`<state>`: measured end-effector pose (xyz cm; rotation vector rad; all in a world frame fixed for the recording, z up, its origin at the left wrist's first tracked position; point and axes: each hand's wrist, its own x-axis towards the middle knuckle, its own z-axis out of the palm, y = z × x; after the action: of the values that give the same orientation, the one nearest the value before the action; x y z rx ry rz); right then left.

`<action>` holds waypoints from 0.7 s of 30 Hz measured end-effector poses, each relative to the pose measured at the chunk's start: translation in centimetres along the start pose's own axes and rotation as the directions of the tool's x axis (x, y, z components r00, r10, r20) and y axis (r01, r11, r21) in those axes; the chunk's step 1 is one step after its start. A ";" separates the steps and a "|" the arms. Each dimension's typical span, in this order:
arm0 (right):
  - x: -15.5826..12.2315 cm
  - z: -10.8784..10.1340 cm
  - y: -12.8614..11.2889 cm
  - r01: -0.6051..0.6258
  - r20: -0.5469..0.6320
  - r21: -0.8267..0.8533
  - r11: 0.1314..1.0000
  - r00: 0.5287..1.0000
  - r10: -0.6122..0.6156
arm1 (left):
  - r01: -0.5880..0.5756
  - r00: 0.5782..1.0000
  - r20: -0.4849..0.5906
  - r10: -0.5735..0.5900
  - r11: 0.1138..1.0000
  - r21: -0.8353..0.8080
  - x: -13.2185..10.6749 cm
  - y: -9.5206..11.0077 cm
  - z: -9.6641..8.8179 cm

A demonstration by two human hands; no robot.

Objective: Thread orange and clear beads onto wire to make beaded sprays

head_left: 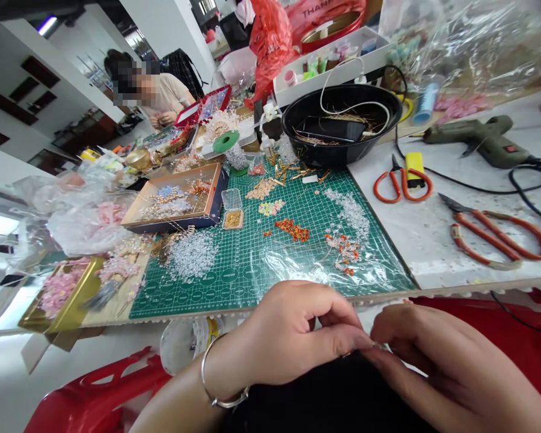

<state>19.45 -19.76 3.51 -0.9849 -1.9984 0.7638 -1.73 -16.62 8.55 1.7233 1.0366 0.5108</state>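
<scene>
My left hand (304,334), with a silver bangle on its wrist, is closed in a pinch just in front of the table edge. Opposite it, my right hand (437,355) is pinched too, and the fingertips of both meet over my dark lap. A small thing sits between the fingers, too hidden to name. Beyond them lies a green cutting mat (234,279) with orange beads (293,230), clear beads (192,254), and a cluster of clear and orange beads (342,249) nearest the hands. A small clear box (233,219) holds gold beads.
Two orange-handled cutting tools, scissors (500,237) and pliers (401,180), lie right, near a glue gun (496,141). A black basin (338,153) stands behind the mat. Left are an open box (171,225) and a gold tin (79,300). Another person (171,90) sits far left.
</scene>
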 end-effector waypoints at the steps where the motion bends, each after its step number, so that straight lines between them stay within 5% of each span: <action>1: 0.0 -0.1 0.0 0.008 0.004 0.002 1.000 1.000 -0.008 | -0.002 1.000 -0.022 0.003 1.000 0.017 0.1 -0.5 -0.6; 4: -0.3 -0.4 0.1 0.050 -0.025 -0.057 0.997 0.998 -0.052 | 0.142 0.960 -0.272 -0.073 0.959 0.246 1.3 -3.0 -3.3; 7: -0.8 -0.7 0.2 0.035 -0.070 -0.118 0.992 0.997 -0.043 | 0.392 0.867 -0.492 -0.073 0.711 0.584 3.1 -6.5 -6.4; 12: -0.9 -0.4 0.2 -0.068 -0.053 -0.085 0.994 0.997 0.063 | 0.423 0.881 -0.464 -0.097 0.601 0.678 4.6 -10.2 -8.2; 21: 0.3 -0.5 -0.1 -0.001 -0.123 -0.088 0.996 0.992 -0.010 | 0.403 0.890 -0.447 -0.092 0.618 0.675 4.6 -11.4 -7.7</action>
<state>19.75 -19.46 3.94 -1.0523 -1.9401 0.6018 -9.52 -7.28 0.64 2.1844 1.9567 0.2110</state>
